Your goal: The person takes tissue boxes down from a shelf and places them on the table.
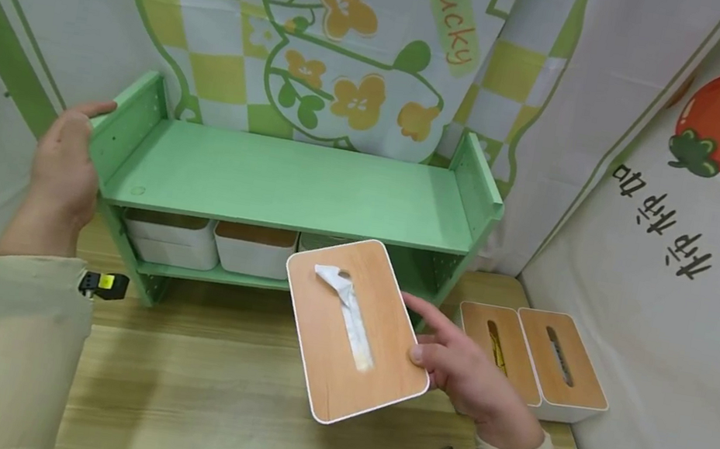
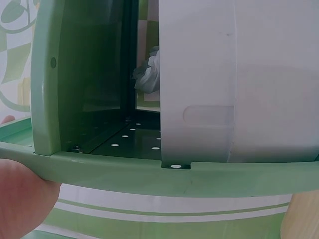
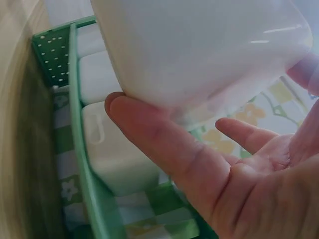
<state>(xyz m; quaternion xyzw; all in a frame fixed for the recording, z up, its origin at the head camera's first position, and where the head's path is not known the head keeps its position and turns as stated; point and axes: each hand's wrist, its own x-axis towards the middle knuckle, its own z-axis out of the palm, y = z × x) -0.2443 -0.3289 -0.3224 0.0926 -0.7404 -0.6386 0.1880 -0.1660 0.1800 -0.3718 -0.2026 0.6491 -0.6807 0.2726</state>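
Observation:
My right hand [image 1: 484, 378] holds a white tissue box [image 1: 320, 344] with a wood-look lid, its thumb at the lid's near right corner. A white tissue pokes from the lid's slot, and the box is tilted in front of the green shelf [image 1: 297, 175]. In the right wrist view, the box's white body [image 3: 199, 55] rests against the right hand's fingers. At the shelf's left side panel, my left hand [image 1: 68, 166] grips the upper edge. Below, white boxes [image 1: 170, 240] stand on the lower tier; the left wrist view shows one up close.
Two more wood-lidded boxes [image 1: 568, 359] stand side by side at the right, near the white fabric wall [image 1: 690, 324]. The shelf stands on a wood-grain surface [image 1: 198, 395], before a patterned curtain [image 1: 208, 20].

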